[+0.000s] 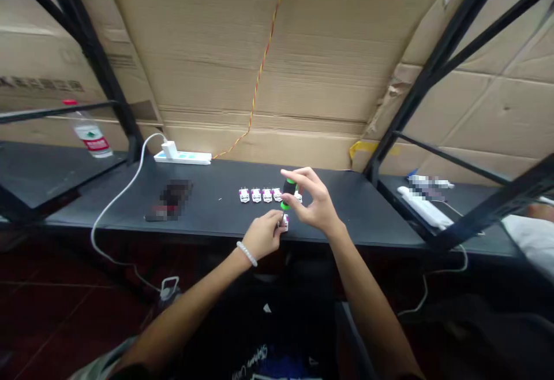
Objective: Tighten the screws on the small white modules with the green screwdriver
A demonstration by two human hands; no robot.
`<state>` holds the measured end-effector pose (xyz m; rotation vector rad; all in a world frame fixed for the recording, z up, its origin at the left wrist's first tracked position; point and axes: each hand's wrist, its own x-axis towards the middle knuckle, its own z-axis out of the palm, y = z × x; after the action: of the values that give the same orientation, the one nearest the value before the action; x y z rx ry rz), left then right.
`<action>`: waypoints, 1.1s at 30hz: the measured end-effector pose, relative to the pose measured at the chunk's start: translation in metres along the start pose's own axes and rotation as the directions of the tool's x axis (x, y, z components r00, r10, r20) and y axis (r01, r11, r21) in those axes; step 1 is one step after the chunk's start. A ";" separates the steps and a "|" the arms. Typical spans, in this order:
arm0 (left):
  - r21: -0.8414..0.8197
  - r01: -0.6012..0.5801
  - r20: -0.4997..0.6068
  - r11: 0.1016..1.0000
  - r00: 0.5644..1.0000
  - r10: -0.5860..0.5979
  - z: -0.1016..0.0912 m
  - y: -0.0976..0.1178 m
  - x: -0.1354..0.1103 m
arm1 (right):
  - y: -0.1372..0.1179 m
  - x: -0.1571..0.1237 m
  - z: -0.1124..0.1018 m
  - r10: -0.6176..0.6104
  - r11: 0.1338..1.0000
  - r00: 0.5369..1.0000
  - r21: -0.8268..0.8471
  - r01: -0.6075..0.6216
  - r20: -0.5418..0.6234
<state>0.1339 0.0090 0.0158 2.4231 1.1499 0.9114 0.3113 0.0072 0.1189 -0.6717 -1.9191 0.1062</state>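
Observation:
My right hand (pixel 315 200) is closed around the black-and-green handle of a screwdriver (pixel 289 187), held upright with its shaft pointing down. Under its tip, near the desk's front edge, my left hand (pixel 265 233) pinches a small white-and-purple part (pixel 285 223). My fingers cover much of that part, and whether the tip touches a screw is too small to tell. Just behind my hands, several similar white-and-purple parts (pixel 256 195) stand in a row on the black desk (pixel 216 207). One more at the right end is partly hidden by my right fingers.
A white power strip (pixel 184 158) with a plugged-in cable lies at the back left. A blurred dark object (pixel 171 200) rests on the left. Beyond the black frame posts are a water bottle (pixel 93 137) and another power strip (pixel 426 208). Cardboard (pixel 259 51) backs the desk.

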 end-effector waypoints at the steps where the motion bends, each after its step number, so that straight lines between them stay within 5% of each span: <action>1: 0.001 -0.001 -0.001 1.000 1.000 0.001 0.000 0.000 0.000 | -0.001 0.000 0.000 0.009 1.000 1.000 0.028 -0.010 0.024; 4: 0.008 0.004 0.003 1.000 1.000 -0.004 0.001 0.000 0.000 | -0.001 0.000 0.000 0.022 0.993 0.995 0.115 -0.034 0.096; 9: 0.028 0.010 0.007 1.000 1.000 -0.010 0.001 0.001 0.000 | -0.002 0.003 0.000 -0.011 1.000 1.000 -0.005 0.011 0.008; 14: 0.028 0.012 0.006 1.000 1.000 -0.012 0.000 0.003 0.000 | -0.003 0.002 -0.002 0.003 0.996 0.995 0.085 -0.011 0.102; 19: 0.054 0.028 0.006 0.998 1.000 -0.028 0.001 0.003 0.000 | -0.002 0.001 0.000 0.005 1.000 1.000 0.002 -0.005 0.014; 25: 0.030 0.021 0.005 0.999 1.000 -0.021 0.001 0.004 0.000 | -0.002 -0.001 -0.001 0.011 0.990 0.994 0.136 -0.026 0.108; 30: 0.040 0.030 0.000 0.999 1.000 -0.030 0.000 0.005 -0.001 | -0.003 0.001 0.001 0.016 1.000 1.000 0.012 -0.016 0.023; 33: 0.023 0.018 -0.002 1.000 1.000 -0.018 0.000 0.004 -0.001 | -0.002 -0.001 0.001 0.061 0.996 0.996 0.062 -0.065 0.066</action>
<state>0.1360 0.0058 0.0174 2.4262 1.1877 0.8993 0.3101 0.0052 0.1186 -0.6925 -1.9473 0.2305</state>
